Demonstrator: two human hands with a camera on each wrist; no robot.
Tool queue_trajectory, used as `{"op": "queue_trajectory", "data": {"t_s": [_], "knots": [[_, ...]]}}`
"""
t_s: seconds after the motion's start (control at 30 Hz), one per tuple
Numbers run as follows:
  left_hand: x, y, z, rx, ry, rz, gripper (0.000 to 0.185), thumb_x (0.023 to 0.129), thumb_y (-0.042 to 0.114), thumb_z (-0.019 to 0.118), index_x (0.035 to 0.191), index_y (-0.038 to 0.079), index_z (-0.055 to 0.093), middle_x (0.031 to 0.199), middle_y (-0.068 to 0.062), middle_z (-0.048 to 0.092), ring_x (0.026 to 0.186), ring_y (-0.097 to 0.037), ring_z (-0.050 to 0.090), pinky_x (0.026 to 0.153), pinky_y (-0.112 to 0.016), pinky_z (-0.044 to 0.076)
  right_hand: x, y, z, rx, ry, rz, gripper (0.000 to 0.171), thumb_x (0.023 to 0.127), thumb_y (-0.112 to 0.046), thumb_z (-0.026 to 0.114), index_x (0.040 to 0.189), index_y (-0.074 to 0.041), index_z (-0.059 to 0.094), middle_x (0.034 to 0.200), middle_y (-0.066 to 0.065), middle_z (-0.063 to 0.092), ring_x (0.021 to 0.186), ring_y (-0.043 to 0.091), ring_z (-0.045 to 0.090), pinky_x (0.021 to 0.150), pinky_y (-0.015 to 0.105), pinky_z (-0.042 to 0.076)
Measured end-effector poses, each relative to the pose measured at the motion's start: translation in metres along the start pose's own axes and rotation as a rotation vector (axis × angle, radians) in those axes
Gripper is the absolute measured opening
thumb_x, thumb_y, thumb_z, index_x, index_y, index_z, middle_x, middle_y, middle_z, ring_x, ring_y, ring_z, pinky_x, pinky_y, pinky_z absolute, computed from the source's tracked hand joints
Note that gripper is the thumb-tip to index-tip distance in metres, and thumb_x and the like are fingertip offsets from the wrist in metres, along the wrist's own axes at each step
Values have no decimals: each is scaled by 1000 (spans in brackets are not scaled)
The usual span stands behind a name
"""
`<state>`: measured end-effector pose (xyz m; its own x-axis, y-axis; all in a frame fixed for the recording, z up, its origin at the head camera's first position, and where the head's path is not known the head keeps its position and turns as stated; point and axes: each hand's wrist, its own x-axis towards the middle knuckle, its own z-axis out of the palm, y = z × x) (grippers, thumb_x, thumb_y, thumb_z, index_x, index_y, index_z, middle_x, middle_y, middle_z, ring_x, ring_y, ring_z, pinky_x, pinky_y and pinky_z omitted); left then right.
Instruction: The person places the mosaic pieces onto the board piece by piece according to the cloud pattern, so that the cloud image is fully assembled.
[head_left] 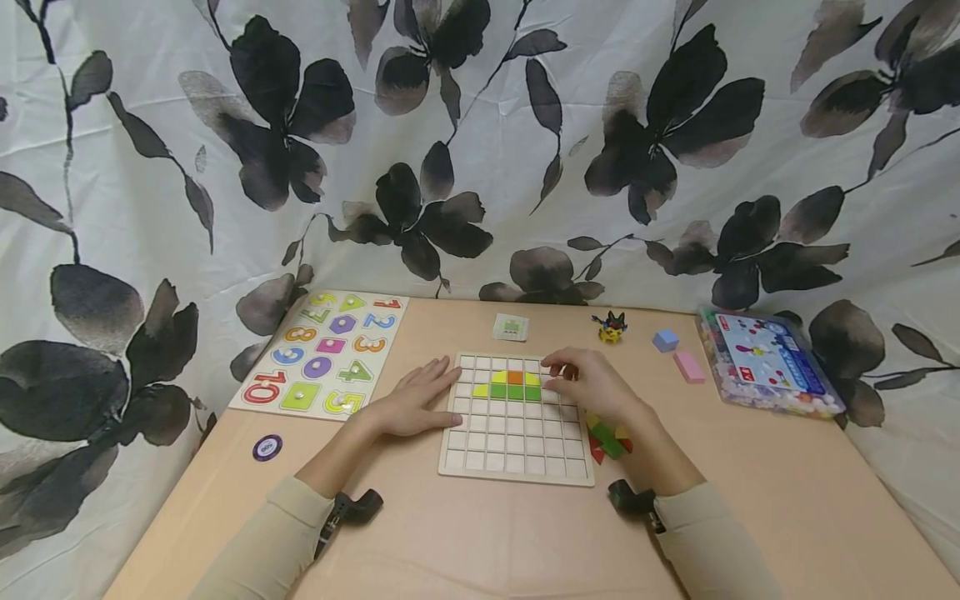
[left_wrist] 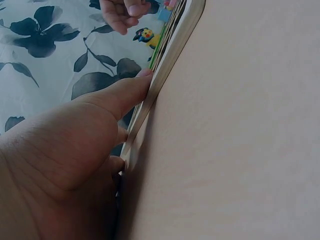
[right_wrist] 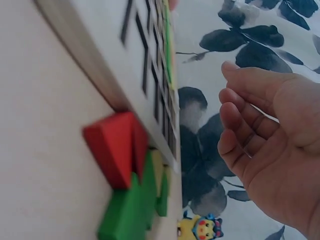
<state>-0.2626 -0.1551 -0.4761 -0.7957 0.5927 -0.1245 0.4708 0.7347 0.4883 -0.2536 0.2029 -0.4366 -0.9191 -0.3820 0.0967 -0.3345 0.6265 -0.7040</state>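
A wooden grid board (head_left: 516, 450) lies in the middle of the table, with a small patch of yellow, orange and green tiles (head_left: 513, 385) near its top. My left hand (head_left: 420, 398) lies flat with straight fingers against the board's left edge (left_wrist: 165, 65); the thumb (left_wrist: 125, 92) touches the rim. My right hand (head_left: 581, 383) hovers over the board's upper right corner. Its fingers (right_wrist: 245, 125) are loosely curled and hold nothing that I can see. Loose red, green and yellow pieces (head_left: 607, 440) lie beside the board's right edge, below my right wrist, with a red triangle (right_wrist: 115, 147) on a green piece (right_wrist: 127, 212).
A number puzzle (head_left: 322, 354) sits at the left and a round token (head_left: 267, 447) near the left edge. Behind the board are a small card (head_left: 511, 327) and a toy figure (head_left: 611, 327). A blue block (head_left: 664, 340), pink block (head_left: 688, 367) and plastic box (head_left: 768, 362) stand at the right.
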Motion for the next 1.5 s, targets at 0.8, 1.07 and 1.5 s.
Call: {"op": "queue_trajectory", "data": {"t_s": [0.8, 1.07, 1.5], "knots": [[-1, 0, 0, -10, 7, 5, 93, 96, 65, 61, 168, 20, 21, 177, -10, 3, 164, -29, -1, 133, -51, 1, -10, 16, -36, 1, 81, 101, 29, 98, -18, 73, 127, -15, 71, 115, 6, 67, 98, 26, 57, 77, 36, 52], [-2, 3, -2, -6, 6, 9, 93, 97, 63, 62, 168, 18, 21, 177, -12, 4, 164, -30, -1, 133, -51, 2, -10, 28, -39, -11, 23, 119, 34, 99, -15, 72, 131, -6, 70, 119, 11, 68, 100, 27, 57, 77, 32, 52], [-1, 3, -1, -15, 5, 4, 94, 96, 65, 61, 168, 19, 21, 176, -11, 4, 164, -30, -1, 133, -50, 2, -9, 50, -35, -36, -98, 143, 32, 95, -4, 73, 127, -3, 71, 113, 12, 69, 98, 25, 58, 83, 33, 50]]}}
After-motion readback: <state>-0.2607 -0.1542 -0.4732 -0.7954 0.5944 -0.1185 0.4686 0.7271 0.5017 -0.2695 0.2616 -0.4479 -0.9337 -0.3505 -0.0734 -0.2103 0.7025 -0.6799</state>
